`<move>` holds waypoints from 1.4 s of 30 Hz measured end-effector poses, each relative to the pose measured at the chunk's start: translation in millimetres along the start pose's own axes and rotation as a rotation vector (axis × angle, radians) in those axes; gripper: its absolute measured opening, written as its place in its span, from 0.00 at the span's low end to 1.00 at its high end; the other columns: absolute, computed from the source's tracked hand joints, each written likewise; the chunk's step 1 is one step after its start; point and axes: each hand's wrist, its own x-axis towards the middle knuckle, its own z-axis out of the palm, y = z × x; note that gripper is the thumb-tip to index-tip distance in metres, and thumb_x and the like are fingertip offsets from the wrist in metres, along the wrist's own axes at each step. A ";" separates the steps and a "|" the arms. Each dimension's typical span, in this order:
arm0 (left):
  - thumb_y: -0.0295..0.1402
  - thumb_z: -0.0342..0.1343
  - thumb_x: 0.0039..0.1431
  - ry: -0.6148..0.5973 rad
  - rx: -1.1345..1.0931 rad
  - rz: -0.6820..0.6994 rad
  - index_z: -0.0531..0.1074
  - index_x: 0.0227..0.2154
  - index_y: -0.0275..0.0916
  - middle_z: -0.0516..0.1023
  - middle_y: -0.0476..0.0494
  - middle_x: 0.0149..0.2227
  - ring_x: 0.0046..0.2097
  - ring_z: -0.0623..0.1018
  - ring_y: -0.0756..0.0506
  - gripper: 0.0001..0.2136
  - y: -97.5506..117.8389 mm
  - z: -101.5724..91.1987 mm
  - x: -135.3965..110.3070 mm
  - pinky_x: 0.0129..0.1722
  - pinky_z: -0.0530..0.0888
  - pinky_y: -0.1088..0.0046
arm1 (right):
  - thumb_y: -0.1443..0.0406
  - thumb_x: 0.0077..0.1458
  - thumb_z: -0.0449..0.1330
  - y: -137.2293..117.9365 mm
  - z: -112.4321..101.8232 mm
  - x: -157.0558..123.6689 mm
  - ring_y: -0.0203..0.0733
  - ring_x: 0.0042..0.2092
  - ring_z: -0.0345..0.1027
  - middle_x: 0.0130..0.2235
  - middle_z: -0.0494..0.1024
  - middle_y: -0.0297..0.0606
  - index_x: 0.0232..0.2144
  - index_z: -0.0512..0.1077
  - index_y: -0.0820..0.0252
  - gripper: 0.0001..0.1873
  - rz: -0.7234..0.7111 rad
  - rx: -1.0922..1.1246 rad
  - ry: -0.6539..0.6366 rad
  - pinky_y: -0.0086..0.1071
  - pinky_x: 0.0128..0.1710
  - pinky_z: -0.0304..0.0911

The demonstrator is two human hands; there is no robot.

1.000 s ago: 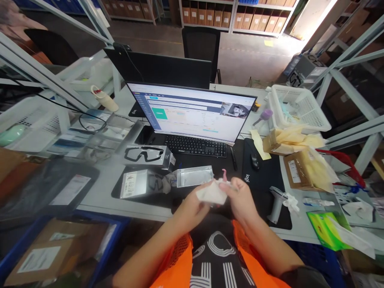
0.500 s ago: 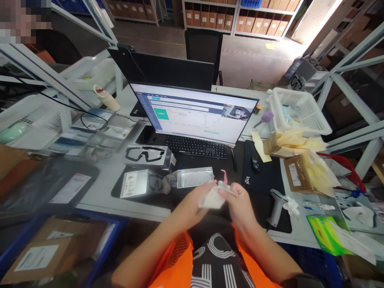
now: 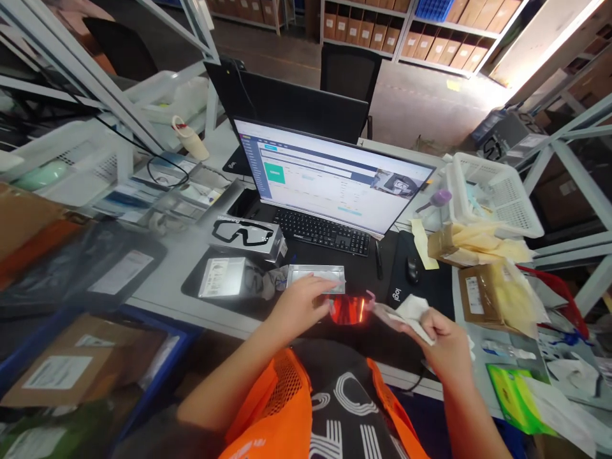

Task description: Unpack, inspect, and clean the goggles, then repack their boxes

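At the far left, the dark bag (image 3: 81,271) and the blue crate (image 3: 157,376) are blurred, so you cannot read their labels. Next to them, on the black mat (image 3: 268,306), lie a goggles box (image 3: 246,233) and an open silver box (image 3: 224,277), close to you, probably so that you can reach them easily. Grey cloth comes out of the open box, but what is inside is hard to see.

Your left hand (image 3: 299,306) is closed on the left edge of the red-lens glasses (image 3: 349,310). It holds them low over the mat, just in front of the silver tray (image 3: 315,278), with the lens toward you, I think for looking at the surface. The hand covers the left end of the frame. Only a small pink part shows at the right end.

Your right hand (image 3: 442,335) is clamped on a white cloth (image 3: 411,312). The cloth's loose end reaches toward the glasses, but I cannot tell if they touch. Behind them stand the monitor (image 3: 335,178) and the keyboard (image 3: 325,231). At the right, the yellow bags (image 3: 482,236) hide the front of the white basket (image 3: 526,220).
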 end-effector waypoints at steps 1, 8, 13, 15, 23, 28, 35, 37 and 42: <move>0.21 0.58 0.51 -0.044 0.009 0.011 0.78 0.48 0.42 0.83 0.45 0.48 0.49 0.81 0.42 0.20 2.3 -1.2 2.1 0.62 0.71 0.55 | 0.60 0.50 0.69 -3.4 -6.2 2.2 0.32 0.23 0.51 0.20 0.57 0.27 0.16 0.51 0.56 0.29 -0.093 -0.042 0.016 0.28 0.23 0.47; 0.24 0.60 0.55 -0.153 0.054 0.073 0.77 0.49 0.42 0.81 0.43 0.51 0.51 0.80 0.42 0.19 21.4 -1.4 7.7 0.63 0.67 0.52 | 0.61 0.55 0.67 -35.5 7.2 25.3 0.34 0.24 0.54 0.20 0.59 0.27 0.19 0.54 0.56 0.26 -0.463 -0.143 -0.157 0.27 0.23 0.49; 0.24 0.60 0.55 -0.178 0.119 0.094 0.77 0.49 0.43 0.81 0.44 0.51 0.51 0.79 0.42 0.19 19.6 -5.8 0.8 0.64 0.67 0.53 | 0.62 0.57 0.65 -25.4 -9.7 28.6 0.33 0.23 0.50 0.21 0.57 0.26 0.21 0.52 0.55 0.25 -0.368 -0.218 -0.023 0.28 0.23 0.47; 0.23 0.60 0.55 -0.183 0.140 0.099 0.77 0.49 0.43 0.80 0.44 0.52 0.52 0.79 0.42 0.18 17.1 -4.9 -1.4 0.64 0.66 0.52 | 0.62 0.57 0.65 -22.5 -17.1 30.8 0.33 0.22 0.50 0.21 0.56 0.25 0.22 0.53 0.55 0.24 -0.324 -0.250 0.040 0.28 0.23 0.47; 0.24 0.61 0.56 -0.166 0.249 0.110 0.75 0.50 0.40 0.80 0.41 0.50 0.53 0.78 0.40 0.18 12.3 -1.6 2.1 0.64 0.67 0.50 | 0.58 0.57 0.66 -44.4 -21.2 30.8 0.34 0.25 0.56 0.22 0.63 0.27 0.22 0.56 0.55 0.23 -0.519 -0.210 -0.376 0.26 0.24 0.50; 0.24 0.60 0.57 -0.157 0.275 0.174 0.75 0.50 0.39 0.80 0.41 0.49 0.51 0.79 0.41 0.17 15.6 -3.4 4.0 0.64 0.66 0.50 | 0.58 0.58 0.65 -42.6 -11.3 31.1 0.36 0.26 0.56 0.22 0.63 0.29 0.22 0.57 0.56 0.22 -0.474 -0.213 -0.386 0.28 0.26 0.50; 0.23 0.59 0.55 -0.171 0.137 0.221 0.76 0.48 0.39 0.81 0.42 0.48 0.51 0.79 0.42 0.17 19.9 5.7 7.9 0.65 0.66 0.53 | 0.59 0.55 0.65 -29.5 31.3 34.1 0.34 0.28 0.57 0.25 0.66 0.28 0.23 0.60 0.57 0.18 -0.128 -0.029 -0.669 0.27 0.28 0.51; 0.23 0.59 0.53 -0.135 0.034 0.190 0.77 0.47 0.40 0.82 0.43 0.48 0.50 0.80 0.44 0.17 15.0 8.1 7.7 0.65 0.66 0.56 | 0.59 0.54 0.65 -26.9 33.6 29.9 0.33 0.26 0.53 0.23 0.64 0.27 0.22 0.58 0.57 0.20 -0.011 0.092 -0.717 0.27 0.27 0.49; 0.24 0.60 0.52 -0.142 -0.039 0.216 0.78 0.43 0.42 0.83 0.44 0.46 0.46 0.81 0.45 0.15 8.6 11.8 7.3 0.65 0.65 0.57 | 0.56 0.49 0.67 -20.2 30.7 21.8 0.31 0.24 0.46 0.21 0.58 0.24 0.21 0.52 0.55 0.26 0.182 0.274 -0.739 0.27 0.24 0.44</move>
